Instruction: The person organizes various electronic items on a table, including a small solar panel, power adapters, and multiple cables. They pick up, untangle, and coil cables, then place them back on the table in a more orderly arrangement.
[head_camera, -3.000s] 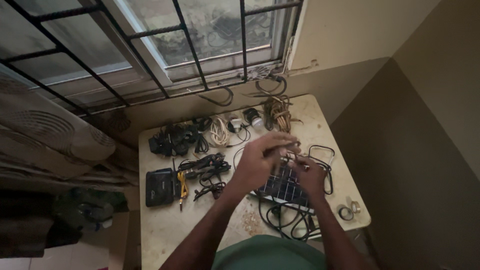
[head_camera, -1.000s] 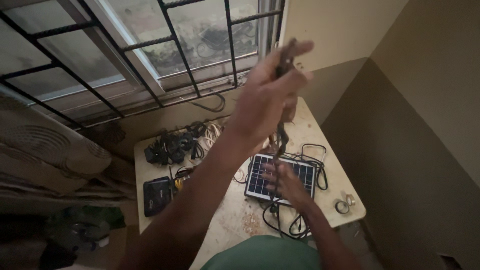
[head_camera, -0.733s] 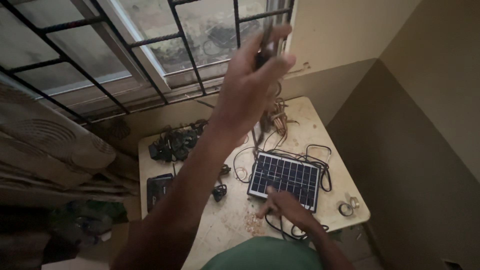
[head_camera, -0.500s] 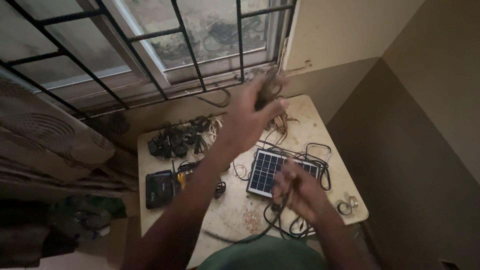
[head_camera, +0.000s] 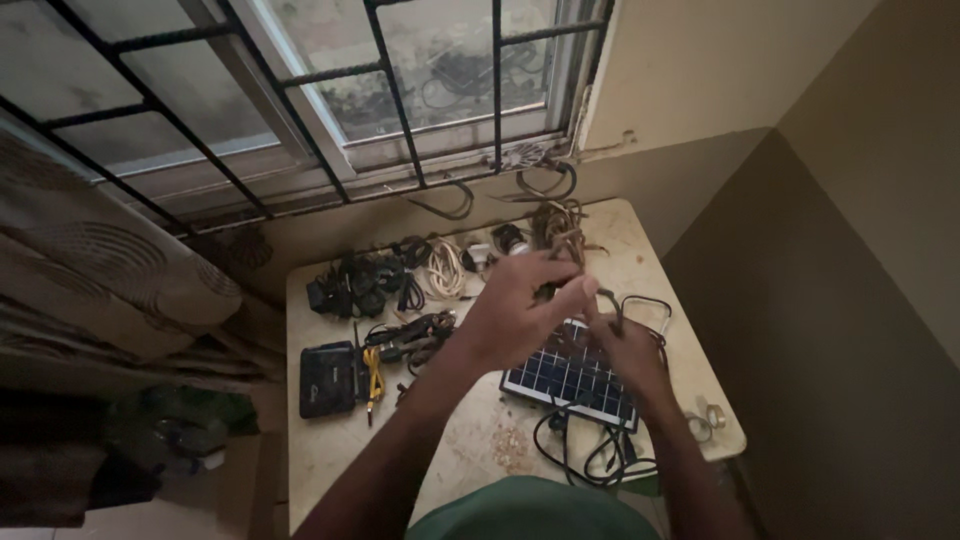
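though the light is poor, i start w/ the biggest thing: the worktop (head_camera: 330, 455), pale and scuffed, pushed under the barred window. next down, the solar panel (head_camera: 572, 374) lies flat near its right edge, partly under my hands; i'd judge it rigid and a bit fragile, so best lifted by the frame edges, not the face. a black box (head_camera: 327, 379) sits at the left w/ cable bundles (head_camera: 357, 281) behind it and a white coiled cord (head_camera: 443, 268) beside those. looped black cable (head_camera: 590, 460) trails off the front edge below the panel. left hand (head_camera: 520, 315) is above the panel, fingers curled and pinched on a thin dark cable (head_camera: 610, 300); right hand (head_camera: 625, 345) is just beside it, also closed on that cable, tho i can't tell exactly how. cable looks light, limp, prone to tangle — imo grip near the end, not mid-loop. smallest: two tape rolls (head_camera: 708, 418) at the right corner.
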